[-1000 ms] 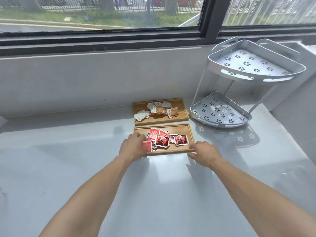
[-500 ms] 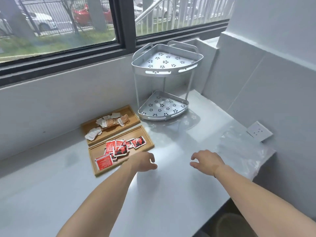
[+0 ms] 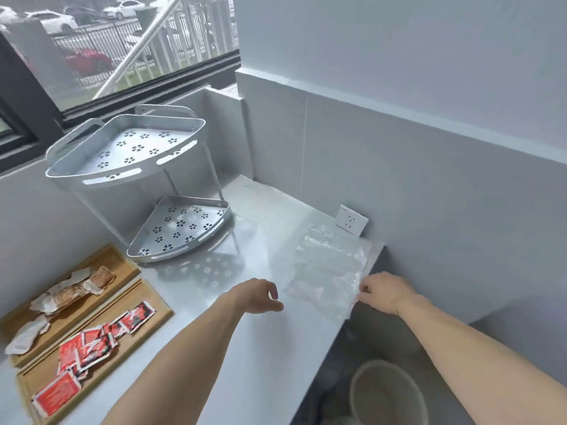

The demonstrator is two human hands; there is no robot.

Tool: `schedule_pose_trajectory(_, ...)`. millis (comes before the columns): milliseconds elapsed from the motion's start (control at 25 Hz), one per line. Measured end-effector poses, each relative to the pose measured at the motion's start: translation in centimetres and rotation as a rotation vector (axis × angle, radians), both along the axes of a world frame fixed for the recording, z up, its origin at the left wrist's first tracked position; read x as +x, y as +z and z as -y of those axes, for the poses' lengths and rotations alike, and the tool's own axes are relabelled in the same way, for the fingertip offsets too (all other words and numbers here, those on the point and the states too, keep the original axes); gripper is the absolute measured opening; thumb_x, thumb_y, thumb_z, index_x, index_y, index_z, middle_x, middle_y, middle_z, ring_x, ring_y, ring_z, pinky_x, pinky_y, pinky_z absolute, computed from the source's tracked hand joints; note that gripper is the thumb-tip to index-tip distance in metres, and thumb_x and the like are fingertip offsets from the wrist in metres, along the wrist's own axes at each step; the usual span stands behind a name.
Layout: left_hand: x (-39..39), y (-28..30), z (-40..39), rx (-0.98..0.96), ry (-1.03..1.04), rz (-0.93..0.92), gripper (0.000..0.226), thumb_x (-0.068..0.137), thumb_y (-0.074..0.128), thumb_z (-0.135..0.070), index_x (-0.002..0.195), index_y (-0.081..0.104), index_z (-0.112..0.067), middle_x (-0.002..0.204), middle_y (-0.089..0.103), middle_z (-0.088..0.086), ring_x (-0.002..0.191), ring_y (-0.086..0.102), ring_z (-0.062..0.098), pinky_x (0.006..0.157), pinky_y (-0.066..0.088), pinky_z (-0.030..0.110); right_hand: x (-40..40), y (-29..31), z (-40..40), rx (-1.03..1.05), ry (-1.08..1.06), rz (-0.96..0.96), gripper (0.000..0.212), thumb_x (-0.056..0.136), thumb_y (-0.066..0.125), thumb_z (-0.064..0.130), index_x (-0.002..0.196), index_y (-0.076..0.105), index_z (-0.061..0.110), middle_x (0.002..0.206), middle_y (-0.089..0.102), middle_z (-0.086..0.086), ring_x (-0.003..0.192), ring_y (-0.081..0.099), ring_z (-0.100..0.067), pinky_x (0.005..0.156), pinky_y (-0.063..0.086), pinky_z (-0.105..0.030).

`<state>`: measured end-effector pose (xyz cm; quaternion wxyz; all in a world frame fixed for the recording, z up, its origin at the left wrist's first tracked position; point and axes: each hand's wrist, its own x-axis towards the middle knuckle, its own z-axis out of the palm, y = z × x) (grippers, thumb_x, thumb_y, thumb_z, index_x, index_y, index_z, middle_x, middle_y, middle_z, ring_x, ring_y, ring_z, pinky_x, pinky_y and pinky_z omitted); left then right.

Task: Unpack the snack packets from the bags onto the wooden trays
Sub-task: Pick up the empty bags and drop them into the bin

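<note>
Empty clear plastic bags [image 3: 328, 271] lie flat at the counter's right end. My right hand [image 3: 385, 292] pinches their near right edge with fingertips. My left hand [image 3: 259, 296] hovers just left of the bags, fingers loosely curled and holding nothing. At the far left stand two wooden trays side by side. The front tray [image 3: 147, 294] holds several red snack packets [image 3: 89, 351]. The rear tray [image 3: 118, 262] holds several pale and brown packets [image 3: 64, 296].
A white two-tier corner rack [image 3: 178, 228] stands behind the trays, both shelves bare. A wall socket [image 3: 351, 223] sits just beyond the bags. The counter ends at the right, with a round bin [image 3: 386, 394] on the floor below.
My view has swung right. Both hands have left the trays and moved right; the right hand now reaches the bags' edge, the left hand is beside them.
</note>
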<state>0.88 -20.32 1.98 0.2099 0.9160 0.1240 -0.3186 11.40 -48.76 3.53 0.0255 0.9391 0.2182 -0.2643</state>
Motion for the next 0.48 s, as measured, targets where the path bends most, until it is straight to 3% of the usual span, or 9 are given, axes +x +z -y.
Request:
schedule_pose_trajectory(120, 3.6, 0.2, 1.2, 0.114, -0.036, 0.013, 0.044, 0.079, 0.058, -0.055, 0.115, 0.061, -0.031, 0.109, 0.065, -0.006, 0.101, 0.06, 0.016, 0.091, 0.049, 0.032, 3.4, -0.2, 2.2, 0.03, -0.061, 0.03, 0.027, 0.087, 0.048, 0.047, 0.096, 0.066, 0.028, 0.109, 0.068, 0.005, 0.1, 0.062, -0.019, 0.076, 0.046, -0.032)
schedule_pose_trajectory(200, 5.5, 0.2, 1.7, 0.206, -0.04, 0.023, 0.046, 0.08, 0.057, -0.054, 0.12, 0.059, -0.031, 0.116, 0.065, -0.004, 0.108, 0.06, 0.018, 0.088, 0.047, 0.031, 5.4, -0.1, 2.6, 0.053, -0.076, 0.05, 0.03, 0.089, 0.049, 0.045, 0.111, 0.062, 0.029, 0.117, 0.066, 0.004, 0.108, 0.061, -0.02, 0.082, 0.046, -0.033)
schedule_pose_trajectory(320, 7.9, 0.2, 2.4, 0.307, -0.021, 0.046, 0.053, 0.085, 0.055, -0.053, 0.131, 0.05, -0.028, 0.124, 0.06, -0.001, 0.113, 0.059, 0.02, 0.086, 0.045, 0.031, 8.2, 0.0, 2.8, 0.093, -0.106, 0.052, 0.053, 0.09, 0.051, 0.046, 0.14, 0.043, 0.03, 0.128, 0.06, 0.0, 0.12, 0.057, -0.024, 0.094, 0.047, -0.036)
schedule_pose_trajectory(480, 10.4, -0.6, 3.1, 0.256, 0.041, 0.04, 0.068, 0.085, 0.055, -0.057, 0.142, 0.037, -0.025, 0.13, 0.057, 0.001, 0.118, 0.056, 0.021, 0.088, 0.045, 0.033, 11.2, -0.4, 1.8, 0.136, -0.143, 0.014, 0.061, 0.089, 0.054, 0.049, 0.144, 0.035, 0.031, 0.132, 0.051, -0.006, 0.122, 0.053, -0.027, 0.093, 0.045, -0.038)
